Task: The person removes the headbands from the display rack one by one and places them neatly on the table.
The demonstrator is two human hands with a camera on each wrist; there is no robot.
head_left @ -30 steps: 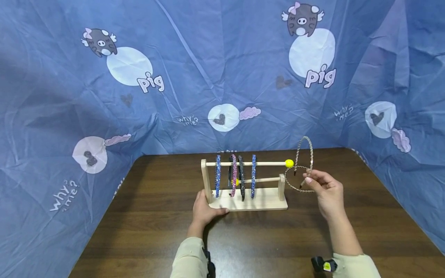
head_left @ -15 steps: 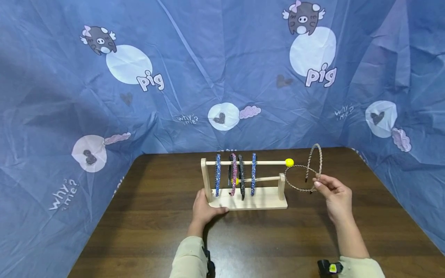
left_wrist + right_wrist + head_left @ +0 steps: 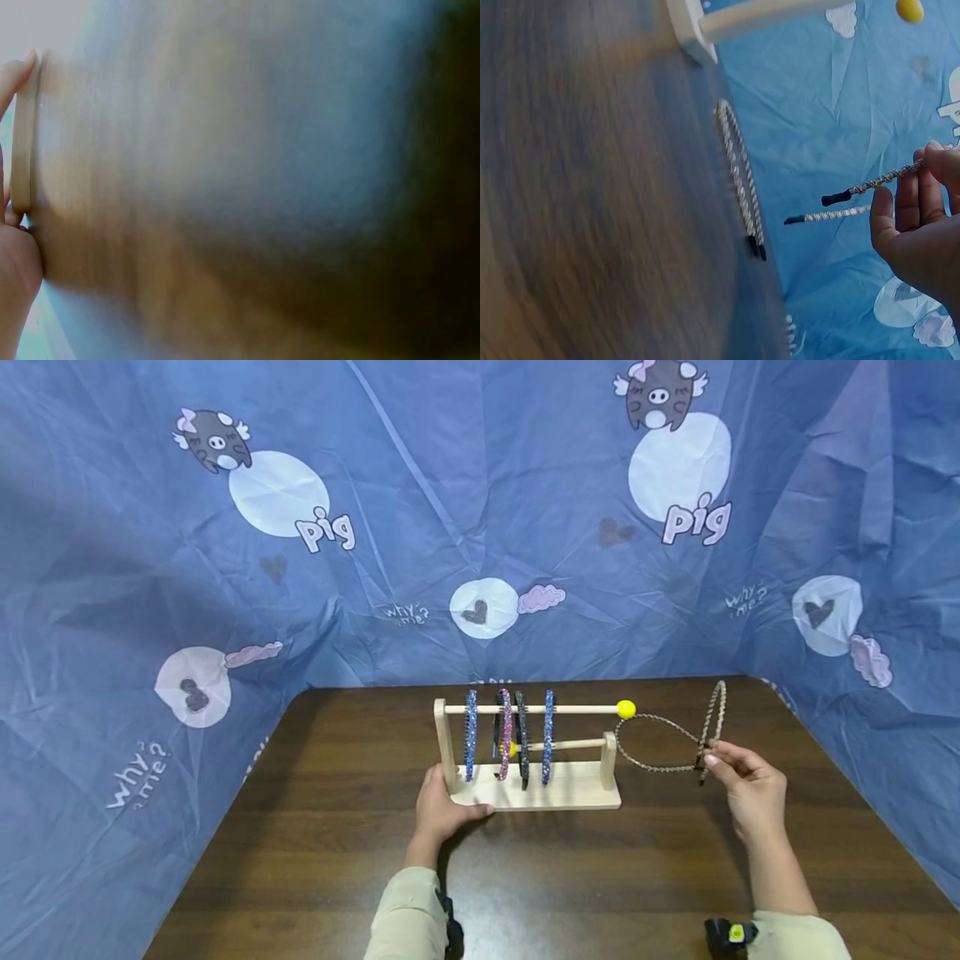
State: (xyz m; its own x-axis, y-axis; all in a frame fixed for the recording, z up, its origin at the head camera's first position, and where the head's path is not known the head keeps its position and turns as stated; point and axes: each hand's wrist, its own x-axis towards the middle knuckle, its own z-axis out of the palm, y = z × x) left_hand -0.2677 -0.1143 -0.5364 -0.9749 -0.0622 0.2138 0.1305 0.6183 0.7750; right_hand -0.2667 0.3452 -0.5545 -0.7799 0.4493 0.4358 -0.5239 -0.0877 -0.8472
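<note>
My right hand [image 3: 756, 789] pinches one thin beige braided headband [image 3: 716, 714] by its side and holds it up to the right of the wooden stand [image 3: 581, 792]. Its dark-tipped ends [image 3: 837, 199] point away from the fingers in the right wrist view. A similar headband [image 3: 660, 769] lies on the table between the stand and that hand. My left hand [image 3: 441, 810] grips the left end of the stand's base, thumb along the front edge. Several glittery headbands hang on the stand, among them blue [image 3: 548, 739], pink [image 3: 506, 735] and black [image 3: 522, 747] ones.
The stand's upper rod [image 3: 581, 710] ends in a yellow ball [image 3: 626, 710] at the right; a lower rod [image 3: 573, 745] joins the short right post [image 3: 608, 760]. A blue printed cloth [image 3: 397, 527] hangs behind and beside the brown wooden table [image 3: 570, 885].
My right hand has drawn the held headband to the right, away from the stand and off the headband lying on the table. The left hand keeps its place on the base.
</note>
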